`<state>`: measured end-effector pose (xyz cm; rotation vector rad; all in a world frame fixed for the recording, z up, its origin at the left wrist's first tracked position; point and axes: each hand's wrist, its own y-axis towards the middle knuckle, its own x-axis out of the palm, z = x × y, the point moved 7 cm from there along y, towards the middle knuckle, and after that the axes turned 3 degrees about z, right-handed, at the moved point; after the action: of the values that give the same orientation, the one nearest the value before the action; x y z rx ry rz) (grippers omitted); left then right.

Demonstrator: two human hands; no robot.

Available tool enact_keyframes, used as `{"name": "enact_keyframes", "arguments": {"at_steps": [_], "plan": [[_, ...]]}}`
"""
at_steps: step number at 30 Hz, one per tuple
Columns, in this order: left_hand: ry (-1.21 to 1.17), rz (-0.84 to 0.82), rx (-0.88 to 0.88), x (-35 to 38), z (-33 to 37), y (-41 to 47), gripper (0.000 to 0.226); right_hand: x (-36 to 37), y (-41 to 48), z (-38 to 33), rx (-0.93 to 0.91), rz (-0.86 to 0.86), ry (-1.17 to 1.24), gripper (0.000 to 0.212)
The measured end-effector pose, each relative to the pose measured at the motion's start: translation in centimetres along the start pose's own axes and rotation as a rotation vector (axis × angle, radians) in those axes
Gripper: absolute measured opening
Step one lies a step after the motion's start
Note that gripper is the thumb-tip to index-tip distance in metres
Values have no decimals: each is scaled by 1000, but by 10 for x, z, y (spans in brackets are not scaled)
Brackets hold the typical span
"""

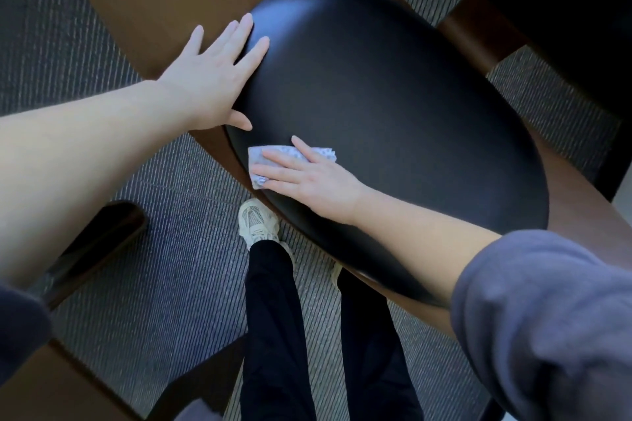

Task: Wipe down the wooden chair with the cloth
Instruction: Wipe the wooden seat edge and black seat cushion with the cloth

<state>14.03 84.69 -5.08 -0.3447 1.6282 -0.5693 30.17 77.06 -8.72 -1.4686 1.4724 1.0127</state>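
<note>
The chair's black cushioned seat [393, 113] fills the middle of the view, set in a brown wooden frame [581, 215]. A small pale patterned cloth [256, 155] lies on the seat's near left edge. My right hand [307, 178] lies flat on the cloth with straight fingers and presses it to the seat. My left hand [219, 75] rests flat on the seat's far left edge, fingers spread.
Grey striped carpet [154, 267] covers the floor. My legs in black trousers and a pale shoe [256, 222] stand just below the seat. A second dark chair [547, 10] stands at the top right. A dark wooden piece [102, 243] juts in at the lower left.
</note>
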Motion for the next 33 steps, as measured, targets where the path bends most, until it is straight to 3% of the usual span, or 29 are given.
{"name": "enact_keyframes", "arguments": {"at_steps": [9, 14, 16, 20, 33], "plan": [[96, -71, -34, 2, 3, 5, 137, -2, -44, -4, -101, -24, 36, 56], [162, -120, -62, -5, 9, 21, 152, -12, -25, 50, 409, 113, 232, 74], [190, -143, -59, -7, 11, 25, 156, -10, -32, 39, 522, 155, 311, 81], [173, -210, -90, -4, 17, 30, 162, -5, -43, 19, 509, 172, 389, 83], [88, -460, -250, -2, 19, 38, 165, -19, -31, 114, 637, 243, 361, 76]]}}
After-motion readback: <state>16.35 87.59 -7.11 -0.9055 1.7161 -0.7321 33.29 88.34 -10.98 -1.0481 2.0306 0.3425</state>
